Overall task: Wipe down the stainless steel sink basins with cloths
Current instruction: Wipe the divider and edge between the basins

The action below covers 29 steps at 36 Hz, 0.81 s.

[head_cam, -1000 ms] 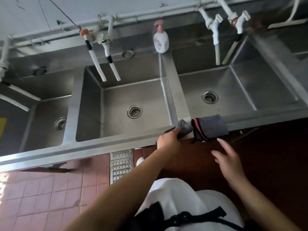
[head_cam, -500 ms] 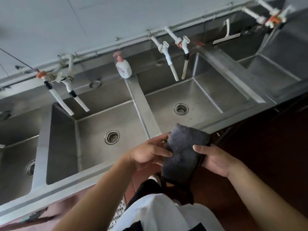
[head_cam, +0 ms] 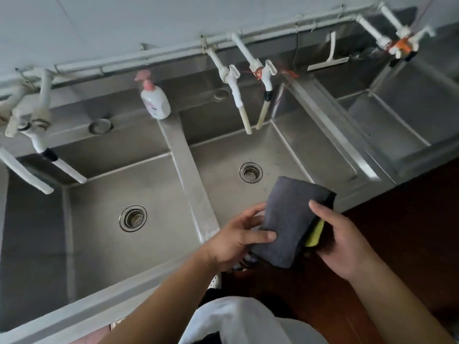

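Both hands hold a folded dark grey cloth [head_cam: 290, 219] in the air above the front rim of the stainless steel sink [head_cam: 188, 170], clear of the metal. The left hand [head_cam: 236, 242] grasps the cloth's left edge, thumb lying across the top face and fingers [head_cam: 248, 213] curled beneath. The right hand [head_cam: 342, 242] grips the right edge, thumb on top and fingers underneath. A yellow-green layer [head_cam: 316, 233] shows at the cloth's right edge, tucked under the grey fold; whether it is a second cloth or a lining cannot be told.

Below the cloth lies the right basin [head_cam: 285, 155] with its round drain [head_cam: 251, 172]. The left basin [head_cam: 111, 194] has its own drain [head_cam: 133, 218]. A flat divider separates the two. A white pump bottle [head_cam: 155, 100] with a pink top stands at the far end of that divider. White taps [head_cam: 236, 95] hang over the right basin. A white squeegee [head_cam: 329, 57] rests against the back wall further right.
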### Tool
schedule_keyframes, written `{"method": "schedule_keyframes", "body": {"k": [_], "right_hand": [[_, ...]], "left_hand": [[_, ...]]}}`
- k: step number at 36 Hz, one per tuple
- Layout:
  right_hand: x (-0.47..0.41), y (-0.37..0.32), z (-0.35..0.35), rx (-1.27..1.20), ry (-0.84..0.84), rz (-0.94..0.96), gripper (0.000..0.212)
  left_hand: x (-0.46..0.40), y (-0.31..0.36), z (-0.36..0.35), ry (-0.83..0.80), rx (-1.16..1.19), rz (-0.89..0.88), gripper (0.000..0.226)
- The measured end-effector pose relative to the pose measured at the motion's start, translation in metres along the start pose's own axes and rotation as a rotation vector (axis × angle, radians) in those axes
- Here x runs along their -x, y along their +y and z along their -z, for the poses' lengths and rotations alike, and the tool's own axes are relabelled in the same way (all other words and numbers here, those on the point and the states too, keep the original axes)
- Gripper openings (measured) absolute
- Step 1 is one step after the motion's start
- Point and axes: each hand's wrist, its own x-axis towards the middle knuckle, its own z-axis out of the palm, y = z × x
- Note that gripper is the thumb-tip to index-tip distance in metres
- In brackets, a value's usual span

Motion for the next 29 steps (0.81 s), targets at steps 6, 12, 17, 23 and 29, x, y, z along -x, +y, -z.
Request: {"method": "schedule_keyframes", "body": {"k": [6,12,17,23,29], "right_hand": [[-0.045,-0.011,0.005,-0.088,0.027,-0.203,0.039],[-0.109,-0.013,0.036,-0.078,0.037,-0.397,0.042],[-0.169,-0.033,0.070,0.023,-0.004,-0.512,0.043],[-0.226,-0.090,0.101,0.222,-0.082,-0.480,0.023],[-0.279,-0.086,0.106,0.568,-0.127,-0.436,0.018]], "left_hand": [[-0.046,0.008,0.005,0.163,-0.161,-0.019,0.064],[-0.088,-0.002,0.015,0.401,-0.152,0.063,0.057],[-0.121,-0.003,0.011,0.615,-0.128,0.104,0.050],[-0.140,-0.003,0.019,1.046,-0.503,0.131,0.052],[-0.124,0.003,0.058,1.263,-0.999,0.369,0.077]]}}
